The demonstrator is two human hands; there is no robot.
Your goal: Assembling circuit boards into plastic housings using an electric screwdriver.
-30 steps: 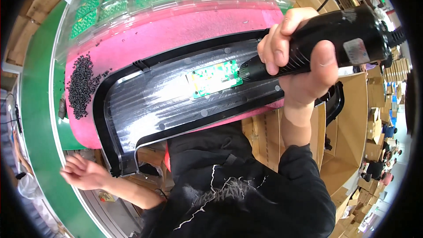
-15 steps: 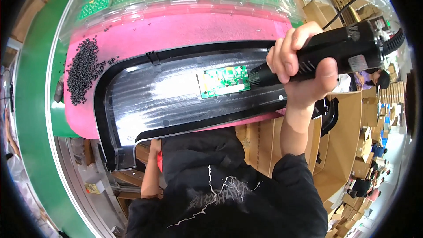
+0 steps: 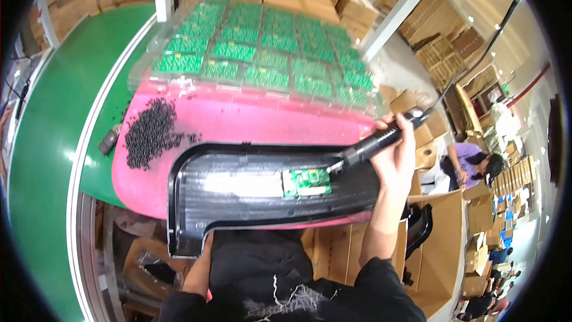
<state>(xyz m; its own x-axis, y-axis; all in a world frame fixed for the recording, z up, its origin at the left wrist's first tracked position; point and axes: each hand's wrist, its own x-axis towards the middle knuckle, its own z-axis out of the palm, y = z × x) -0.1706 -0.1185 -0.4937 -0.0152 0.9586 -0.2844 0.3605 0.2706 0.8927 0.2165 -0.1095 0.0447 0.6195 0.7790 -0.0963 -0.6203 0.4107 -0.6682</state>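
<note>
My right hand is wrapped round a black corded electric screwdriver, which slants down to the left. Its tip meets or hovers over the upper right corner of a small green circuit board; contact is unclear. The board lies inside a long black plastic housing with a raised rim and a bent left end. My left forearm reaches up behind the housing's near edge, which hides my left hand and its fingers.
The housing rests over a pink mat. Small black screws lie heaped at its left. Clear trays of green boards stand behind. At right are an open carton holding black parts and a seated person in purple.
My view has tilted up, so the bench appears lower and more trays show. The screwdriver now leans away to the upper right, its tip nearer the board's upper corner. My right hand still grips it.
</note>
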